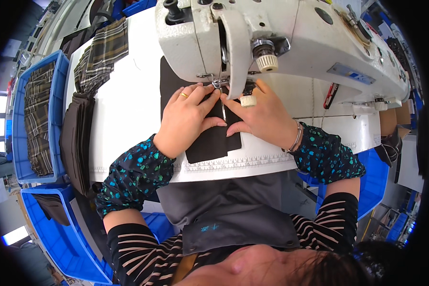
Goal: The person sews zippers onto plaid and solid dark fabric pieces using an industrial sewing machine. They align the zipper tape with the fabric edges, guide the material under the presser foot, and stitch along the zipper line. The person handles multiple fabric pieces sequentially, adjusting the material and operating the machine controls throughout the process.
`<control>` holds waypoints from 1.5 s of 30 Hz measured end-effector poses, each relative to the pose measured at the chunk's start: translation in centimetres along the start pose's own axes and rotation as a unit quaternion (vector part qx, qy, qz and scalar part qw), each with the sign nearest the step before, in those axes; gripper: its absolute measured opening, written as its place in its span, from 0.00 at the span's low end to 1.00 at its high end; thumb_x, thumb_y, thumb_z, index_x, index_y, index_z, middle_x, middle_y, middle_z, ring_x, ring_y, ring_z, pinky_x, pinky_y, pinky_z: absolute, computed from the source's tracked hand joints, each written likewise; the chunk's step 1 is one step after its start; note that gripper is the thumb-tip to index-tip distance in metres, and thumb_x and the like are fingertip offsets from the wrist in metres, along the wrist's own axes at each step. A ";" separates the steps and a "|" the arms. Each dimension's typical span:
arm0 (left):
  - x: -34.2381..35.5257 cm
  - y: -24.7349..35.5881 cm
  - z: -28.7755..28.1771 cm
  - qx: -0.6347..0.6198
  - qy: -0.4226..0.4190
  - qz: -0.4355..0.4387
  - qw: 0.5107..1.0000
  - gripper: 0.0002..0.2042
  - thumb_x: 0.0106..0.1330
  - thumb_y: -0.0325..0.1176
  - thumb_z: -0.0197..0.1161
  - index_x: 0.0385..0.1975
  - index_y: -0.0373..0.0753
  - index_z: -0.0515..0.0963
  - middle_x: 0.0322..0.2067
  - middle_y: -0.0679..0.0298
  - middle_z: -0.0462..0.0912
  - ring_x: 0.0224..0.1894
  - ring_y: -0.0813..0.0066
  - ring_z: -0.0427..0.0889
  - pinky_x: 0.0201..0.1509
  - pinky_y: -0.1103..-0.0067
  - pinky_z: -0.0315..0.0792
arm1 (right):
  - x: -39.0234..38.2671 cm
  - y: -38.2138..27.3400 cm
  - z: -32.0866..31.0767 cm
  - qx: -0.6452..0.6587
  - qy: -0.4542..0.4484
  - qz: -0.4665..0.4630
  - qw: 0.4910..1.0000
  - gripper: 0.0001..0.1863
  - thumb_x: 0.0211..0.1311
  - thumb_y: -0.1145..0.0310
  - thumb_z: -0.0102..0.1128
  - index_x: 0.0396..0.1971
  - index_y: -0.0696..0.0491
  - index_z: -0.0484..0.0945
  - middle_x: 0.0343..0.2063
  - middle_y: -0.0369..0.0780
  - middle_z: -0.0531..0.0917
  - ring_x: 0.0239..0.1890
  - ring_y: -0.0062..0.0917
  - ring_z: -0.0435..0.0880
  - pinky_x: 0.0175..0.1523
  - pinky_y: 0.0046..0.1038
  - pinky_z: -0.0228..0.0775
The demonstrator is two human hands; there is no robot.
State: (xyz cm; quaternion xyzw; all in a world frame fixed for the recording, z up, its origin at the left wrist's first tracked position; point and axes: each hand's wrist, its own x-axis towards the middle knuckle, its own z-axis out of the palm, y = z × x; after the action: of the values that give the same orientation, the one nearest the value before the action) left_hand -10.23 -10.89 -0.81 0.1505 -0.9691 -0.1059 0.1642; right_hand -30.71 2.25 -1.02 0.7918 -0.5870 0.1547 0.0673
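Observation:
A dark brown cloth piece lies on the white sewing table, under the head of a white sewing machine. My left hand rests flat on the cloth, fingers stretched toward the metal presser foot. From the other side, my right hand lies on it too, thumb and fingers apart, partly behind the machine's parts. Both thumbs point inward beside a narrow pale strip running down the cloth from the foot. What the strip is, I cannot tell. The needle tip is hidden near my fingertips.
A stack of dark cloth pieces hangs over the table's left edge, near plaid cloth. Blue bins stand further left, one with plaid cloth. Red-and-black thread snips lie at the right; a ruler strip follows the front edge.

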 end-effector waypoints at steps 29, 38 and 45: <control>-0.3 0.4 0.3 -0.011 0.017 -0.011 1.000 0.27 0.64 0.48 0.71 0.59 0.38 0.82 0.61 0.58 0.81 0.67 0.53 0.78 0.70 0.58 0.72 | -0.4 -0.5 -0.6 -0.023 0.017 -0.004 1.000 0.36 0.50 0.41 0.73 0.55 0.48 0.84 0.48 0.37 0.86 0.50 0.36 0.81 0.69 0.46 0.67; -2.7 1.4 0.4 -0.063 0.027 -0.004 0.998 0.19 0.69 0.29 0.68 0.60 0.34 0.81 0.62 0.53 0.82 0.66 0.50 0.79 0.70 0.60 0.73 | -1.4 -1.5 0.0 0.029 0.061 -0.015 0.998 0.20 0.62 0.58 0.70 0.50 0.52 0.84 0.43 0.38 0.84 0.54 0.35 0.82 0.68 0.48 0.70; -2.7 2.2 0.9 -0.068 0.030 -0.025 0.997 0.20 0.70 0.30 0.68 0.61 0.35 0.81 0.63 0.54 0.82 0.68 0.50 0.78 0.72 0.57 0.72 | -1.2 -1.5 -0.1 0.052 0.056 -0.003 0.997 0.17 0.62 0.64 0.69 0.49 0.52 0.84 0.41 0.39 0.83 0.53 0.35 0.81 0.68 0.47 0.70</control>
State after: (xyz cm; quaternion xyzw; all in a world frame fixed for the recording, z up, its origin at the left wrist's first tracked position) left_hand -8.63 -7.86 -1.86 0.1662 -0.9503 -0.1710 0.2001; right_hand -29.66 3.84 -1.21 0.7859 -0.5714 0.2288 0.0595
